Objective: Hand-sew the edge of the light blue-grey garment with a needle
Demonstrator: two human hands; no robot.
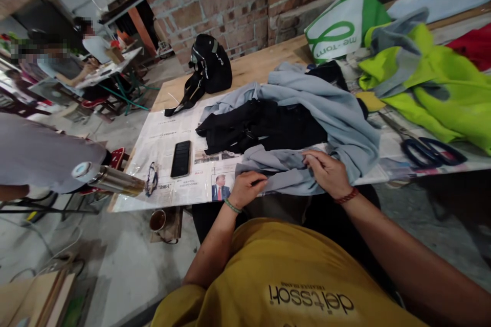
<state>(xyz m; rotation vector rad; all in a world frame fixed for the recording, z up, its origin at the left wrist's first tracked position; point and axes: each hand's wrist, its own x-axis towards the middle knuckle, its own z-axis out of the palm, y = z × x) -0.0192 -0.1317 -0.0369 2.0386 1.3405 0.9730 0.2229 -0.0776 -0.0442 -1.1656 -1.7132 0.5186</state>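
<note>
A light grey garment (345,112) lies bunched near the table's front edge. My left hand (247,189) is closed at the left end of its near fold, with thumb and fingers together on the cloth. A small dark spot shows by those fingers, too small to name. To the right, my right hand (328,171) pinches the same grey cloth between thumb and fingers. Black fabric (264,125) rests on the garment just beyond both hands.
Newspaper under clear plastic covers the table (146,138). Around it are a phone (180,159), glasses (152,179), a bottle (109,179), a black bag (210,64), large scissors (425,148), a lime-green garment (429,82) and a green-white bag (341,25). People sit at left.
</note>
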